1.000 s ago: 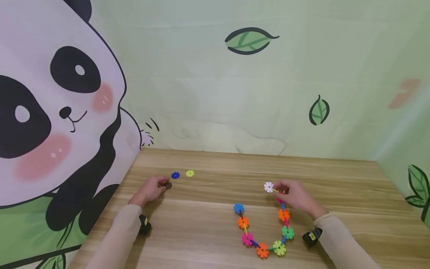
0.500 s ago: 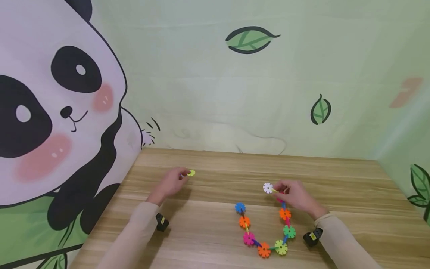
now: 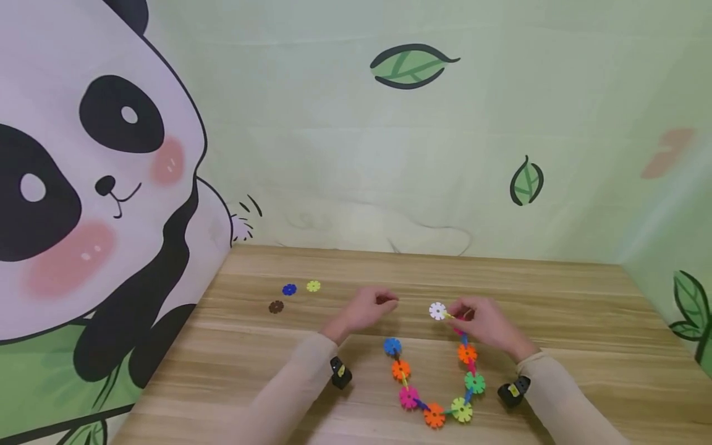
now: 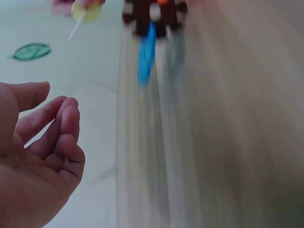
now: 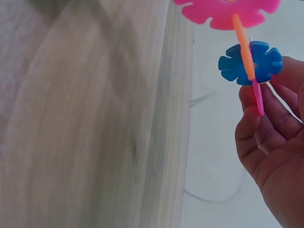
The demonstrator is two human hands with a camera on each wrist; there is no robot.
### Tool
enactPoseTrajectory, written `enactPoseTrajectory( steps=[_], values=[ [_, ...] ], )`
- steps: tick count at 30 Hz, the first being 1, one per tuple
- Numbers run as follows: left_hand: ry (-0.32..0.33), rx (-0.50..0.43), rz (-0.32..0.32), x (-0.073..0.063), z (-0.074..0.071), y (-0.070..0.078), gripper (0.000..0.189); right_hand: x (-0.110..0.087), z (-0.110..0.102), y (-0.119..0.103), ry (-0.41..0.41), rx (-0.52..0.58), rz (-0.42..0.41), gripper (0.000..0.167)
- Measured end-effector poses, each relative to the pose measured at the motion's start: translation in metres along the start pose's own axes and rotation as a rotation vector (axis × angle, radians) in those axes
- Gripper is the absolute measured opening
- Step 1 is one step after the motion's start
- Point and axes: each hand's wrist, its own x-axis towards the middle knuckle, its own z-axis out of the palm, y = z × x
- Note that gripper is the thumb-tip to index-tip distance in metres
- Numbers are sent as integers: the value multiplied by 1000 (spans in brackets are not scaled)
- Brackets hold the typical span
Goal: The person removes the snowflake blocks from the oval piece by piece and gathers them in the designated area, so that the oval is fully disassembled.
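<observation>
My right hand pinches one end of a chain of slotted plastic discs, the notched snowflake kind used for building. Its white end disc sticks out left of the fingertips. From there the chain hangs and curves in a U through orange, green, yellow and pink discs to a blue disc. My left hand hovers left of the white disc. In the left wrist view its fingers are loosely bent, the thumb apart, with nothing between them. A blue disc shows by the right fingertips in the right wrist view.
At the back left of the wooden table lie three loose discs: a dark blue one, a yellow one and a brown one. A printed cloth wall rises behind the table.
My left hand has moved right, away from the loose discs, which stay on the table, and toward the white disc. My right hand keeps holding the chain nearly in place.
</observation>
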Motion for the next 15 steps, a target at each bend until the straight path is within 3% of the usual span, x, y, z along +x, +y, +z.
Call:
enactPoseTrajectory(
  steps=[7, 15],
  values=[
    [-31, -148, 21, 19, 32, 15, 24, 4, 4, -3, -6, 52, -54, 5],
    [-12, -260, -21, 22, 49, 24, 16, 2, 1, -14, -74, 96, -40, 5]
  ],
)
